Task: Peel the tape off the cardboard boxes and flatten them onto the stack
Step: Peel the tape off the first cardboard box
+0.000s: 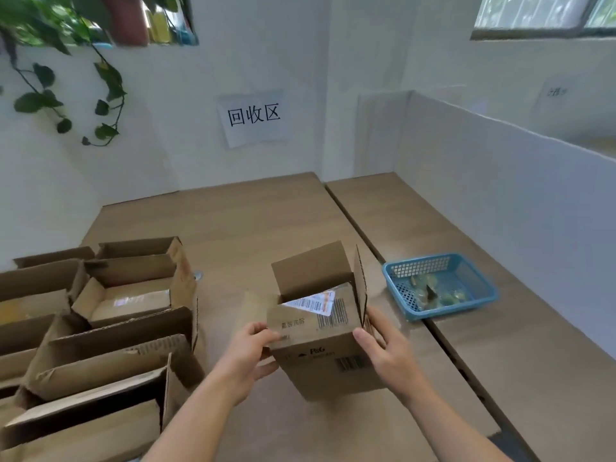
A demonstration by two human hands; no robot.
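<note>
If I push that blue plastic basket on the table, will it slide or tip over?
Probably slide: the blue plastic mesh basket sits low and wide on the smooth wooden table. It looks light, holding only a few small crumpled scraps. Tipping seems unlikely.

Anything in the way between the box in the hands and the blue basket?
Nothing visible. Only bare tabletop and the table seam lie between the cardboard box and the blue basket. The left hand and right hand grip the box.
</note>
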